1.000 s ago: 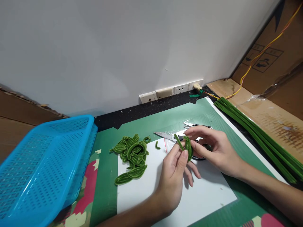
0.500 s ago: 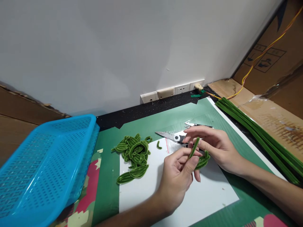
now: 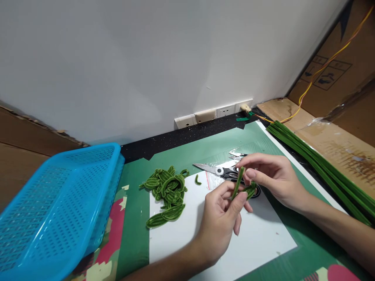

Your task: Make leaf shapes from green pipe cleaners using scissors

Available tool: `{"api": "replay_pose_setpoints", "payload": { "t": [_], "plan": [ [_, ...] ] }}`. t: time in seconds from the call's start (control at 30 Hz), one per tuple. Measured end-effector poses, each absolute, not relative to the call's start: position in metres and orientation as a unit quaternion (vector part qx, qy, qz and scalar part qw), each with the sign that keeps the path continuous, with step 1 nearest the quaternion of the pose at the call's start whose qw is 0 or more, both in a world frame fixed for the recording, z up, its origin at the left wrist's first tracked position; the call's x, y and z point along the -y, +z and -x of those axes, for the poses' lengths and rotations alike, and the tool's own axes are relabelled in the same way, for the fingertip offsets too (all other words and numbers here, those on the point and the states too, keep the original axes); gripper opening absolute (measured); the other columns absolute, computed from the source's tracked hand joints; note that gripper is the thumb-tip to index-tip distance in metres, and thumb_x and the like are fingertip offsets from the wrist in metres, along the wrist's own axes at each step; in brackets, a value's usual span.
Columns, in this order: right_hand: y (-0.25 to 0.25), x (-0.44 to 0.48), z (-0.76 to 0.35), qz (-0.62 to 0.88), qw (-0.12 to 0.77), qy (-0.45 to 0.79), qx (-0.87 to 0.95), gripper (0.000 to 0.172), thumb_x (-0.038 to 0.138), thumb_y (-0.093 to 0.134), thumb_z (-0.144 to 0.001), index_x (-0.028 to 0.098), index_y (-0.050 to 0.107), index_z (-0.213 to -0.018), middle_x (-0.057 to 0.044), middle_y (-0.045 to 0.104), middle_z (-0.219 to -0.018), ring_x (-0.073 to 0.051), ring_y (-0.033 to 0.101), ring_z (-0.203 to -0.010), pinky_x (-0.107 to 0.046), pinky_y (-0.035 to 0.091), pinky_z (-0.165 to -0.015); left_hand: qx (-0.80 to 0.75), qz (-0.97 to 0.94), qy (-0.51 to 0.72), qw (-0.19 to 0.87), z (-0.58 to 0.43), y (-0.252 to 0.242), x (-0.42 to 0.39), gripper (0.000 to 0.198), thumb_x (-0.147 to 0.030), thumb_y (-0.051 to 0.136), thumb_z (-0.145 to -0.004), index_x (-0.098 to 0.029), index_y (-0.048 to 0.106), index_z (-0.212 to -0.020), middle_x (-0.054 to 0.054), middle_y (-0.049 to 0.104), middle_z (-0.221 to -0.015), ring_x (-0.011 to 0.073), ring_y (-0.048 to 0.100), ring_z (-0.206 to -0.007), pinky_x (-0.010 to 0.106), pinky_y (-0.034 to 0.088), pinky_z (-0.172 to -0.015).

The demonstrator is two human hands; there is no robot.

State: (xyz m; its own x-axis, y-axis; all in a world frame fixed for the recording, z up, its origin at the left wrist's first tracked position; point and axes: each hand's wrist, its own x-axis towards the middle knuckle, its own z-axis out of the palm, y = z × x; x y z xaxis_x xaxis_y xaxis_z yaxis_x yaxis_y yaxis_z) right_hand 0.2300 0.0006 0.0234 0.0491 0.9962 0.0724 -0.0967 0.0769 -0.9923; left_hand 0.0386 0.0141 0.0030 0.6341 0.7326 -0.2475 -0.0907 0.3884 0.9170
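Between my left hand [image 3: 221,220] and the green pile [image 3: 167,188] I could cross open white paper [image 3: 259,240]; ahead, scissors [image 3: 219,171] lie in the way.

Looks moderately lit, brightest on the white sheet [image 3: 258,242], dull grey across the wall [image 3: 123,70] and dim at the right-hand cardboard [image 3: 360,47]. Glints in pale streaks off the blue basket [image 3: 88,146]. Shows soft shadow beside the right hand [image 3: 272,177]. Stretches shapes toward the edges. Blurs slightly around the green stems [image 3: 238,181].
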Motion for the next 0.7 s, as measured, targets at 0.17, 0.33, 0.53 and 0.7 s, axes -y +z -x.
{"api": "replay_pose_setpoints", "payload": {
  "t": [0.17,0.33,0.53,0.7],
  "plan": [
    [0.0281,-0.004,-0.2339,0.481,0.541,0.495,0.48,0.022,0.042,0.084,-0.091,0.021,0.079,-0.087,-0.003,0.072,-0.074,-0.015,0.063,-0.057,-0.026,0.052,-0.048,-0.308,-0.484,0.25,0.78,-0.0373,0.0032,-0.0134,0.028,-0.041,0.073,-0.102,-0.015,0.07,-0.111,0.003,0.072,-0.086,0.0028,0.047,-0.043,0.018,0.031,-0.043],
    [0.025,-0.0041,-0.2327,0.472,0.532,0.511,0.483,0.022,0.041,0.085,-0.09,0.02,0.078,-0.086,-0.002,0.069,-0.073,-0.013,0.059,-0.056,-0.024,0.05,-0.048,-0.29,-0.479,0.247,0.791,-0.0368,0.0043,-0.0135,0.03,-0.043,0.076,-0.1,-0.015,0.069,-0.106,0.003,0.072,-0.087,0.0022,0.05,-0.045,0.018,0.032,-0.043],
    [0.0204,-0.0024,-0.2348,0.476,0.523,0.492,0.508,0.018,0.036,0.082,-0.094,0.02,0.077,-0.09,-0.002,0.068,-0.078,-0.011,0.058,-0.057,-0.024,0.049,-0.051,-0.314,-0.471,0.271,0.778,-0.037,0.0076,-0.0137,0.032,-0.047,0.069,-0.104,-0.016,0.062,-0.097,0.001,0.07,-0.085,0.0018,0.051,-0.042,0.016,0.028,-0.039],
    [0.0202,-0.0015,-0.2354,0.496,0.505,0.43,0.561,0.017,0.035,0.074,-0.1,0.019,0.077,-0.094,-0.004,0.072,-0.086,-0.014,0.061,-0.066,-0.025,0.051,-0.056,-0.339,-0.452,0.284,0.775,-0.0385,0.0094,-0.0143,0.034,-0.052,0.064,-0.105,-0.019,0.055,-0.101,0.002,0.071,-0.087,0.0045,0.054,-0.04,0.016,0.026,-0.035]
  ]
}}
